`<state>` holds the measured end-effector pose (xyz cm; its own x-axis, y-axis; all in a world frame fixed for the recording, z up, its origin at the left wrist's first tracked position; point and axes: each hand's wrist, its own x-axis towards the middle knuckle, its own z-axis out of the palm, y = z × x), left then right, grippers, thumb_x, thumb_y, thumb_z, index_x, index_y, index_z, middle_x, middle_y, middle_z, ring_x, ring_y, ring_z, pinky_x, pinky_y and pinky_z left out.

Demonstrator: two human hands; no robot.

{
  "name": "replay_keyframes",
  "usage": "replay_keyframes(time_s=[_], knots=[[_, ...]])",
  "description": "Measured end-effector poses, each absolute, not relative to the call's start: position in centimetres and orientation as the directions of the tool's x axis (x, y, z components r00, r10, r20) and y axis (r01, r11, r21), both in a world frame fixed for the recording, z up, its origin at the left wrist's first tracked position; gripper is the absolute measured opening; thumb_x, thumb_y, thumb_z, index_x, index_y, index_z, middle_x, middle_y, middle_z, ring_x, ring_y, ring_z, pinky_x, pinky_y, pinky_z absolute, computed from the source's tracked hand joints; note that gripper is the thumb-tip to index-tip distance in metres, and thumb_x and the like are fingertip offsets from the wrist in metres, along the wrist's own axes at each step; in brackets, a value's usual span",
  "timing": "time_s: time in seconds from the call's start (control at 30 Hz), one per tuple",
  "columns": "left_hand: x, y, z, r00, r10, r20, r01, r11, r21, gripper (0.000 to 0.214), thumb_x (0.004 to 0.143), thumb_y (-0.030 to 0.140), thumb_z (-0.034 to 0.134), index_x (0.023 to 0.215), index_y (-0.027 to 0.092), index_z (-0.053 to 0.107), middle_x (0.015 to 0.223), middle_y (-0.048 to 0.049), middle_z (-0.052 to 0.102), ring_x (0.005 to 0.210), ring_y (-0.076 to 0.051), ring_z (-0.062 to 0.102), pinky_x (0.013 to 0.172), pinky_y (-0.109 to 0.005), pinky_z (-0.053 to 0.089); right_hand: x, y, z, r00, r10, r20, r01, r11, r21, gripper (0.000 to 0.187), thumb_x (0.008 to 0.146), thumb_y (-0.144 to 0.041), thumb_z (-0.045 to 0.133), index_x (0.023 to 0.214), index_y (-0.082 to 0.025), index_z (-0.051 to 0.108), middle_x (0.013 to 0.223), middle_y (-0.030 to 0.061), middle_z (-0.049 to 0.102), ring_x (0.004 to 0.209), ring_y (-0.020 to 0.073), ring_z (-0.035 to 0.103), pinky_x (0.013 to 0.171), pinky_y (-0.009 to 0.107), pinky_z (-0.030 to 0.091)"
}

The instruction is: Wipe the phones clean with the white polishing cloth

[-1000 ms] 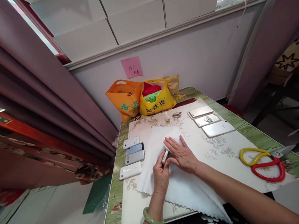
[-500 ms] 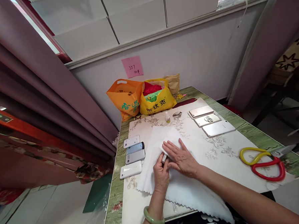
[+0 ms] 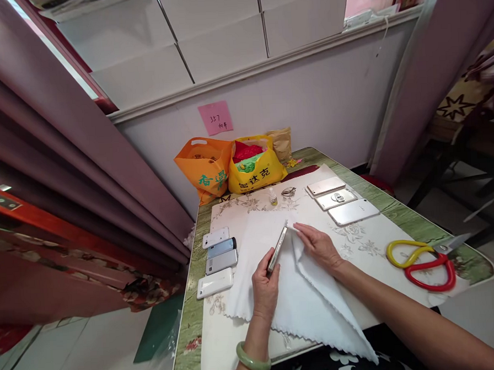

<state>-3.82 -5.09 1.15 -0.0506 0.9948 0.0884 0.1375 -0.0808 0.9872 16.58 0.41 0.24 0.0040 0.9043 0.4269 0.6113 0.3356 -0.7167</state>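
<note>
My left hand (image 3: 265, 283) is closed around the lower end of a phone (image 3: 278, 250), which is tilted up and seen nearly edge-on, so its faces are hidden. A white cloth (image 3: 258, 245) with a scalloped edge lies under both hands and hangs over the front of the table. My right hand (image 3: 319, 247) pinches a raised fold of this cloth just right of the phone's upper end. The fold slants down toward the table's front edge.
Several phones (image 3: 214, 282) lie in a column at the left. More phones (image 3: 354, 212) lie at the right, near red-and-yellow-handled scissors (image 3: 431, 263). A small bottle (image 3: 273, 197) and glasses (image 3: 289, 191) lie behind the cloth. An orange bag (image 3: 207, 170) and yellow bag (image 3: 257, 170) stand at the back.
My right hand has moved off the phone to the right, lifting the cloth's fold away. The phone, mostly covered before, is now exposed and tilted up in my left hand. The view has shifted slightly.
</note>
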Motion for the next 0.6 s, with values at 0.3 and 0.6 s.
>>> replay_keyframes(time_s=[0.3,0.6], knots=[[-3.1,-5.0,0.1,0.081,0.959,0.271,0.497,-0.275,0.823,0.05,0.07,0.025,0.073,0.119,0.029,0.067,0.14,-0.0104,0.052,0.13,-0.032,0.044,0.11,-0.051,0.032,21.8,-0.3,1.7,0.492,0.87,0.011,0.097,-0.043,-0.994,0.059,0.08,-0.063,0.054,0.103,-0.012,0.071,0.065,0.0,0.063,0.054,0.0143,0.053,0.05,0.026,0.047],[-2.2,-5.2,0.7,0.121,0.961,0.249,0.693,-0.261,0.672,0.111,0.049,0.051,0.085,0.145,0.022,0.037,0.13,-0.0153,0.057,0.123,-0.037,0.047,0.113,-0.058,0.002,17.8,-1.6,6.1,0.358,0.91,0.211,0.187,0.151,-0.971,0.041,0.088,-0.053,0.051,0.088,-0.016,0.067,0.055,-0.0047,0.05,0.048,0.0106,0.044,0.048,0.021,0.038]])
